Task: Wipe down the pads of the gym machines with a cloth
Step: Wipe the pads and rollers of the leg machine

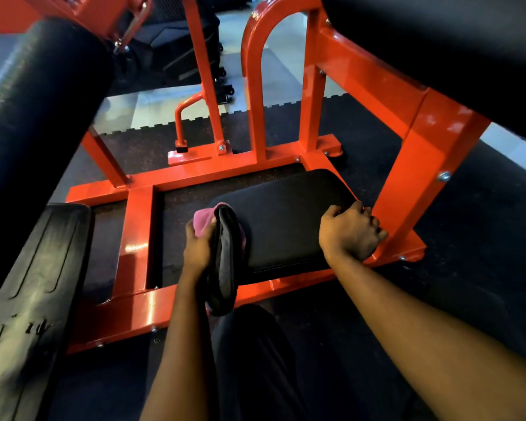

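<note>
Red steel frame (137, 232) of a gym machine fills most of the view, w/ uprights and a hoop rising at the far side and a flat base on the black rubber floor (468, 223). Big black roller pad (37, 110) crosses the upper L, close to the camera. Another black pad (468, 41) sits top R, bolted onto the frame. A ribbed black footplate (34, 284) lies lower L, beside the base.

Low pad (286, 220) is centre frame, inside the base rectangle. It is black and flat, w/ its long axis running L-R and the R end a bit farther away.

Cloth (225, 259) is at the pad's L end, lying against it. Its long axis runs near-far, approx crosswise to the pad. The pink end is bunched and points away, and the dark grey length trails back toward the person. Can't tell if it is one piece or two.

L hand (196, 247) grips the cloth, fingers wrapped round the pink bunch, w/ the forearm straight out from the body. R hand (349, 232) is clamped on the pad's R edge, knuckles up and fingers curled over the rim just beside a frame upright, arm extended. A dark trouser leg (255, 360) shows btwn the forearms.
</note>
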Demonstrator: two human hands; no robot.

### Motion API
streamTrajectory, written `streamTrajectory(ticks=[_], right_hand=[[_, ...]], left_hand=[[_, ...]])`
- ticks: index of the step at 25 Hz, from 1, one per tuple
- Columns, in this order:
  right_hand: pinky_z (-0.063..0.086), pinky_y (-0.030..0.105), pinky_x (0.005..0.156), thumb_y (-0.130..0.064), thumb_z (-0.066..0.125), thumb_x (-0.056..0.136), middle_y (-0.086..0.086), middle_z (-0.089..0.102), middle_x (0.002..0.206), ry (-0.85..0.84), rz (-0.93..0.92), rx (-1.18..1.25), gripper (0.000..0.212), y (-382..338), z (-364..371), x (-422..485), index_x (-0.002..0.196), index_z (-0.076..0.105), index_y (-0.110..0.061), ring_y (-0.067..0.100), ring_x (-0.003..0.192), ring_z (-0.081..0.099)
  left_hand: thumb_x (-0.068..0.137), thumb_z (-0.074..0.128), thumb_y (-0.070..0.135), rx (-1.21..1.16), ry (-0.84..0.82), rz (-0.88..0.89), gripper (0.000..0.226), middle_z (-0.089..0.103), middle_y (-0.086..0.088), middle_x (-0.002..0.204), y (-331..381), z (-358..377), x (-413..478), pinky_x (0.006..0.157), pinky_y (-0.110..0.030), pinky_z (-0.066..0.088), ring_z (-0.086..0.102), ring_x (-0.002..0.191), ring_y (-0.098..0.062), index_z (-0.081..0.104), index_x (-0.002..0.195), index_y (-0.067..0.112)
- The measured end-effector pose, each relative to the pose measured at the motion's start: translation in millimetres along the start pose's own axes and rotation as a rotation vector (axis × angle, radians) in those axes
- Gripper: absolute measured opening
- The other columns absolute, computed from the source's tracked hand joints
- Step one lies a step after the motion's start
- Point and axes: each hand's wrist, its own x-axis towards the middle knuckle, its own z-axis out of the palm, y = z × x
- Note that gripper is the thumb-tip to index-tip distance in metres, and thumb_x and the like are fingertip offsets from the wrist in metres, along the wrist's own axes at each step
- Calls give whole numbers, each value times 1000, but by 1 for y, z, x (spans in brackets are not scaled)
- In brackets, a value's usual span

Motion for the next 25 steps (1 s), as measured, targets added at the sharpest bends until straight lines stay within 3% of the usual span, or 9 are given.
streamTrajectory(ticks=[2, 5, 9, 11, 14, 16, 20, 22, 25], right_hand=[[39, 46, 91, -37, 41, 80, 17, 69, 110, -9, -1, 6, 48, 1, -1, -1, 106, 68, -7, 37, 102, 62], [39, 47, 91, -37, 43, 80, 18, 69, 110, -18, -13, 10, 47, 2, -2, 0, 106, 68, -7, 38, 102, 62], [39, 47, 91, -38, 43, 82, 18, 68, 112, -13, -26, -15, 48, 1, 0, -3, 109, 67, -6, 38, 104, 61], [38, 47, 91, -38, 43, 82, 18, 67, 115, -27, -31, -26, 49, 3, 0, -2, 112, 66, -6, 38, 106, 60], [39, 47, 91, -38, 42, 81, 18, 67, 115, -16, -47, -44, 51, 3, 2, -2, 113, 66, -5, 38, 106, 60], [39, 47, 91, -39, 41, 81, 18, 67, 115, -22, -37, -42, 52, 2, 3, -2, 112, 66, -5, 38, 106, 60], [38, 47, 91, -39, 43, 81, 17, 67, 115, -29, -19, -42, 51, -1, 0, -1, 111, 66, -5, 38, 106, 60], [38, 47, 91, -39, 43, 80, 18, 67, 115, -39, -17, -36, 51, -1, -1, -2, 111, 66, -5, 38, 106, 60], [38, 47, 91, -38, 41, 80, 19, 67, 116, -45, -10, -27, 53, -2, -3, -2, 112, 66, -4, 38, 107, 59]], left_hand=[[64, 63, 87, 35, 32, -33, 92, 52, -17, 140, 21, 4, 15, 110, -52, 41, 56, 124, -35, 48, 135, 31], [84, 50, 77, 230, 137, -68, 86, 30, -24, 153, 35, 12, -8, 112, -51, 35, 42, 133, -47, 24, 152, 33], [68, 63, 84, 197, 50, -29, 117, 43, -22, 147, 12, 20, -77, 106, -45, 39, 48, 131, -41, 7, 157, 34], [65, 71, 79, 259, 99, -50, 121, 49, -24, 142, 6, 24, -77, 105, -46, 41, 50, 128, -42, 12, 156, 25], [76, 66, 71, 273, 164, -131, 92, 55, -24, 137, 20, 20, -26, 106, -44, 41, 52, 127, -40, 39, 146, 19], [83, 64, 61, 190, 72, -124, 71, 60, -17, 136, 31, 10, 10, 107, -41, 43, 56, 125, -33, 49, 142, 25], [100, 56, 18, -171, -83, -24, 35, 68, -14, 114, 41, 3, 36, 83, -30, 56, 68, 86, -17, 54, 135, 17], [99, 58, 20, -243, -26, -52, 33, 66, -16, 124, 29, 0, 16, 92, -31, 51, 64, 97, -18, 59, 131, 9], [93, 64, 23, -293, 42, -115, 22, 67, -11, 124, -5, 3, -24, 103, -36, 47, 61, 113, -21, 65, 114, 18]])
